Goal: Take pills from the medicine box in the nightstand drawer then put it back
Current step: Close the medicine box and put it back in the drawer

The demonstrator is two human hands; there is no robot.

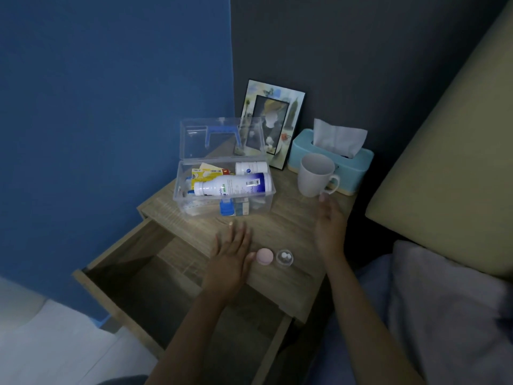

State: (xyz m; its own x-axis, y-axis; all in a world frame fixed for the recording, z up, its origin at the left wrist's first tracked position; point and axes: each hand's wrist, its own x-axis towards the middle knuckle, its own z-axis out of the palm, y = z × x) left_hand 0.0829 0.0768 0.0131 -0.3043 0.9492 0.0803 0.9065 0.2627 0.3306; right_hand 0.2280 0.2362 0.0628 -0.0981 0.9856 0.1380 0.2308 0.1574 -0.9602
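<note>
The clear plastic medicine box (266,202) stands on the nightstand top with its lid (194,140) raised. Inside lie a large white bottle (233,185), a smaller white bottle (251,167) and some packets. Near the front edge sit a pink round cap (264,256) and a small clear cup (284,257) holding two white pills. My left hand (231,259) hovers flat and open just left of the pink cap. My right hand (329,226) is open, fingers spread, just below the mug. The drawer (166,287) beneath is pulled out and looks dark inside.
A white mug (315,175) stands at the right, in front of a teal tissue box (333,157). A picture frame (273,123) leans against the dark wall behind. A beige headboard (444,162) and grey bedding (449,301) lie to the right.
</note>
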